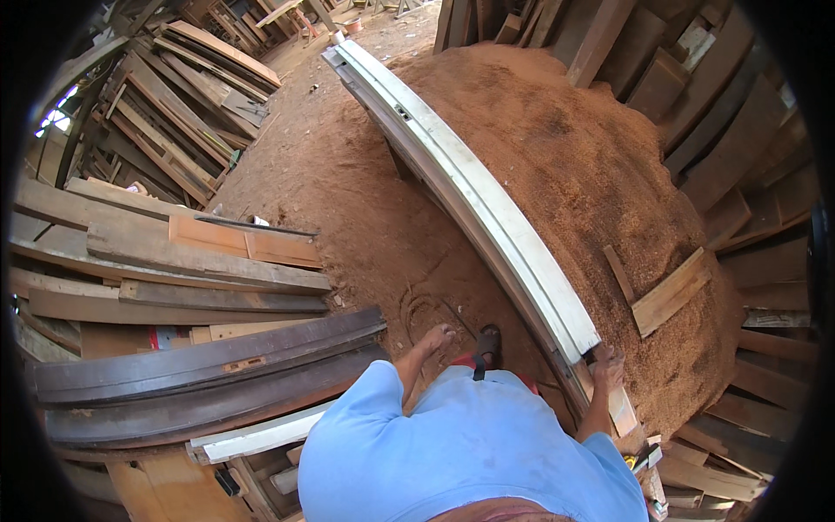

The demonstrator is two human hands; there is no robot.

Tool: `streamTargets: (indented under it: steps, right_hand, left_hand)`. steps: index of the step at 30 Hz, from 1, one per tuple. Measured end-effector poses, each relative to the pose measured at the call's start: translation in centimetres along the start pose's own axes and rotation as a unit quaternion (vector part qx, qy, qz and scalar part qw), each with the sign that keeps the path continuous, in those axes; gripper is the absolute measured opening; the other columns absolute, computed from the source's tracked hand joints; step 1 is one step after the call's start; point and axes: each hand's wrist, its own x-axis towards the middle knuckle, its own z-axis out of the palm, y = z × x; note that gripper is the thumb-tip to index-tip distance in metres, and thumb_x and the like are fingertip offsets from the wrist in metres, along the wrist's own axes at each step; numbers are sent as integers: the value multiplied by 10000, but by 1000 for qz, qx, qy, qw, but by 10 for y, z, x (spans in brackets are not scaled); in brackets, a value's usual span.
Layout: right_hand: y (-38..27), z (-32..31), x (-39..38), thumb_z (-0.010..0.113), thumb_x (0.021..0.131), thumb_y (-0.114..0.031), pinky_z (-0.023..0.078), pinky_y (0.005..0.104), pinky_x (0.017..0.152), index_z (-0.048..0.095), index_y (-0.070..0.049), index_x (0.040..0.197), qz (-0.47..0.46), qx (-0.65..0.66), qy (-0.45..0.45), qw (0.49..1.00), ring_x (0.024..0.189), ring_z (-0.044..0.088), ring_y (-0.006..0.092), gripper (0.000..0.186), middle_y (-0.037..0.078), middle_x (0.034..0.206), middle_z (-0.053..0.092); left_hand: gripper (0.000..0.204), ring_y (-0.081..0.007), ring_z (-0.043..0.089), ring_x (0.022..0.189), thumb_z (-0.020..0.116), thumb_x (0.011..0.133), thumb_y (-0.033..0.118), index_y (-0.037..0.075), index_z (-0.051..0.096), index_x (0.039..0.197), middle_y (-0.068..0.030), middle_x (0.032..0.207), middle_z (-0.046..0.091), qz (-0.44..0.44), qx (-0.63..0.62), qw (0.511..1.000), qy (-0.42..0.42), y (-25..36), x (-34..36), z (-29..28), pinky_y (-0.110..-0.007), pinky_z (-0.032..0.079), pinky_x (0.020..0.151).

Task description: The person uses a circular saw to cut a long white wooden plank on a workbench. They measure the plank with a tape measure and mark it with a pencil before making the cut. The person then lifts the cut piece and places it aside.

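Right grip's [608, 370] contact with white board [489, 193] (shadowed) is unclear; shirt [487, 444] cropped.

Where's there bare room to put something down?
The brown dirt ground has bare room between the long white wooden beam and the stacked brown wooden boards on the left. It's crowded among those boards and upper right, where dark-brown wooden planks lean.

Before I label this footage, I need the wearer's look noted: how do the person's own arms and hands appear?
The left hand and right hand are both ungloved. Both light blue sleeves are short and plain, leaving the wrists bare. No cables or wristbands show; any rings on the fingers are too small to tell.
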Motion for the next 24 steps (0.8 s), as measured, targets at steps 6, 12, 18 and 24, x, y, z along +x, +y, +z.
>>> streamTargets:
  steps: [6, 12, 18, 24]
  right_hand:
    - [-27, -19, -11, 427, 1010, -559, 406, 543, 1029, 677, -136, 1281, 26, -36, -34, 998, 1210, 606, 399, 562, 200, 1260, 683]
    - [-17, -1, 0, 421, 994, -595, 388, 526, 1055, 675, -161, 1301, 38, -55, -15, 998, 1227, 599, 382, 589, 175, 1281, 682]
    - [-14, 0, 5, 435, 978, -591, 388, 560, 1049, 692, -170, 1271, 45, -56, -14, 997, 1213, 609, 383, 574, 148, 1263, 695]
    - [8, 9, 48, 501, 965, -501, 535, 525, 832, 754, -84, 1059, -134, -46, -126, 982, 975, 697, 411, 497, 197, 1033, 737]
  left_hand:
    - [453, -358, 674, 1118, 600, 929, 343, 14, 689, 1227, -232, 1212, 699, -23, 60, 998, -22, -26, 41, -31, -441, 532, 928]
    - [463, -395, 641, 1187, 599, 893, 364, 66, 704, 1231, -226, 1253, 687, 38, 102, 993, -51, -104, 88, -9, -463, 506, 985]
    - [484, -392, 646, 1179, 601, 881, 367, 38, 703, 1221, -239, 1253, 684, -17, 30, 999, -36, -68, 66, 6, -457, 508, 994]
    - [502, -365, 675, 1128, 633, 875, 390, 32, 705, 1219, -239, 1211, 700, 35, 128, 990, -40, -67, 64, -15, -439, 525, 953]
